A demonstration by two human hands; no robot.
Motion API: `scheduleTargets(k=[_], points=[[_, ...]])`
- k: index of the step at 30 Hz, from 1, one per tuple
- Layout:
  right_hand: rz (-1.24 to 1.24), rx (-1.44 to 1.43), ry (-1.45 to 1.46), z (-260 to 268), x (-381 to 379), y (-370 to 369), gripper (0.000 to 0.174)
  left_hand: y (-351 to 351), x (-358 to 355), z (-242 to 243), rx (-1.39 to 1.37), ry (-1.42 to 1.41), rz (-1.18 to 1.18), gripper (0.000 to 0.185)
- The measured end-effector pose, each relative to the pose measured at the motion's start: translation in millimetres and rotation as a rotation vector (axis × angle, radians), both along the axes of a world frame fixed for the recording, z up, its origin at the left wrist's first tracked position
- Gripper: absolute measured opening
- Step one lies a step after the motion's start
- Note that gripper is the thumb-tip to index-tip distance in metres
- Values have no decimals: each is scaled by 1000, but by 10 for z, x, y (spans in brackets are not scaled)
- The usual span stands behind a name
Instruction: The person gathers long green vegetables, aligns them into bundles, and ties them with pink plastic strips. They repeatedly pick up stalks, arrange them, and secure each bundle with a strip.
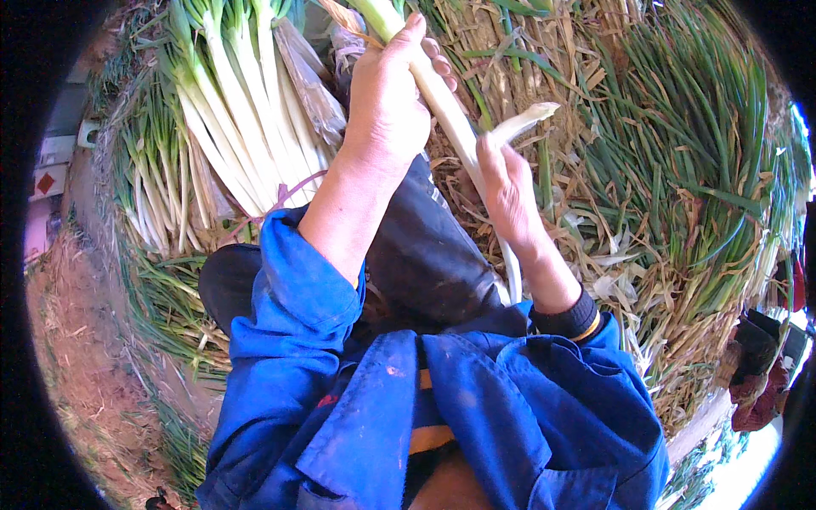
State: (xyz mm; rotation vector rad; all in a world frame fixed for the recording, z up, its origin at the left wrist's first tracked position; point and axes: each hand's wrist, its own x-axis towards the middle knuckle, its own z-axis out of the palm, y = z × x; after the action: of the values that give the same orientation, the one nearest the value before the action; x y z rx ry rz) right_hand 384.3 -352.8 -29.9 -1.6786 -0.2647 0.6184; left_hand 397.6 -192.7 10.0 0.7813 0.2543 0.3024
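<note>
My left hand (390,105) is closed around a thick green onion stalk (449,121), which slants from the top of the view down to the right. Lower on the white part, my right hand (510,188) pinches a pale outer layer (526,121) whose loose end sticks out past the thumb. Beneath that hand, a thin white length (512,271) hangs down; whether it belongs to the stalk or to the layer, I cannot tell. Left of my left hand lies a row of clean white-stemmed green onions (239,121), with a purplish tie (296,191) at their lower end.
A large heap of untrimmed green onions (688,127) fills the right side, with dry husks (612,255) along its near edge. Another bunch (156,172) lies at far left. My dark-clad leg (427,248) is below the hands. A person (758,382) is partly visible at far right.
</note>
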Motion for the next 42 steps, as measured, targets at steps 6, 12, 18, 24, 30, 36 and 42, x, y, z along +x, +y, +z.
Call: scheduleTargets(k=[6,12,18,24,30,36,42], points=[[-73,-500,-378,-544,194,-329,25,73,-201,-21,-135,129,165,18],[33,-1474,-269,-1842,-44,-2780,23,1533,-144,-133,-61,146,456,13],[-105,-1744,120,-1670,-863,-4810,45,2493,-344,-283,79,252,630,14],[-226,-1167,-474,-1220,210,-3041,59,2281,-208,-26,251,288,592,16],[279,-315,-377,-641,148,-794,47,1958,27,274,474,220,514,18],[531,1,350,-230,-300,-345,21,1110,-145,234,359,96,408,15],[614,143,657,-121,-574,-43,26,654,-586,-74,138,220,270,24]])
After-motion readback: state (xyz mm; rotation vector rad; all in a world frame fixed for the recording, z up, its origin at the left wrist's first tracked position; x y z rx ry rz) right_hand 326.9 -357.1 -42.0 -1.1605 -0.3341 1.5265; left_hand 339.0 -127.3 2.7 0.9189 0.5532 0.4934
